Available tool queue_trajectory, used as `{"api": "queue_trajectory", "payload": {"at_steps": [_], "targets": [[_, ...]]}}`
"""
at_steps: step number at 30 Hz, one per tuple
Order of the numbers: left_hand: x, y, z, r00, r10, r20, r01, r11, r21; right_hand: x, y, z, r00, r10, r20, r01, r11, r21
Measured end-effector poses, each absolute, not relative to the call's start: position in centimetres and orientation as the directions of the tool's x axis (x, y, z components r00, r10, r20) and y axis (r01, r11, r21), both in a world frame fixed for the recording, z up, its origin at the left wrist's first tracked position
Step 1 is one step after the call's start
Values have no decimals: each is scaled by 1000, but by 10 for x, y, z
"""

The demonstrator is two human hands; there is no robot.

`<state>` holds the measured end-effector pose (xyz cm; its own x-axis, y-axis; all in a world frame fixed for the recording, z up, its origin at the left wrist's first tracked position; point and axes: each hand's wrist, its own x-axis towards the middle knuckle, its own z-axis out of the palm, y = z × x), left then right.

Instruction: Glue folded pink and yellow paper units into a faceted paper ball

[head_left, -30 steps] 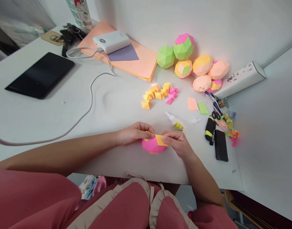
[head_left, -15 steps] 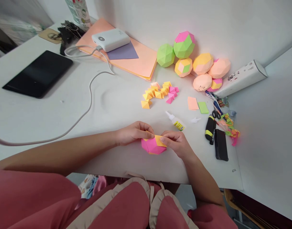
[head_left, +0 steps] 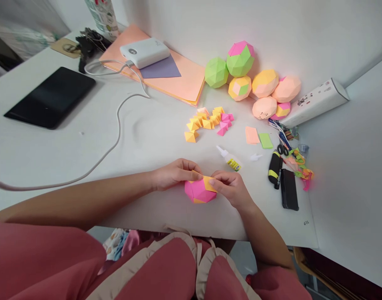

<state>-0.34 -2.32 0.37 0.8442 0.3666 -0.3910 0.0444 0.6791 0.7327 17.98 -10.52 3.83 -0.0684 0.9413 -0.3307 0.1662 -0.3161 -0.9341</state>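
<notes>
Barely shifted: pink-and-orange paper polyhedron (head_left: 199, 190) sits slightly more upright between both hands.
Left hand (head_left: 173, 174) and right hand (head_left: 231, 187) pinch its top edges; glue bottle (head_left: 229, 158) just beyond.

tablet (head_left: 50, 97) | power bank (head_left: 145, 52) | glue bottle (head_left: 229, 158) | scissors (head_left: 283, 150)

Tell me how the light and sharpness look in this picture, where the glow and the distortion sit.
Head view: bright, soft daylight; the paper balls cast a pink-orange glow on the wall; wide-lens bending curves the table edge; both hands, left and right, and the pink-orange piece look sharp.
</notes>
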Motion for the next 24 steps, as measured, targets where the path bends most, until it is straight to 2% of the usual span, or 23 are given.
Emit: {"api": "queue_trajectory", "payload": {"at_steps": [9,14,18,21,24], "targets": [[-2,-23,7,792,415,-448,75,662,746,174,-107,35,-28,958,-287,146,-280,-949],[-1,-26,9,763,461,-453,41,666,745,166,-110,28,11,932,-363,27,-363,-932],[-1,-30,6,758,478,-444,16,667,745,162,-114,21,50,927,-371,-52,-368,-928],[-1,-32,3,737,511,-442,-25,674,738,165,-111,23,18,918,-396,-79,-393,-916],[0,-32,4,708,556,-434,-105,692,715,173,-105,30,-88,894,-440,-110,-448,-887]]}}
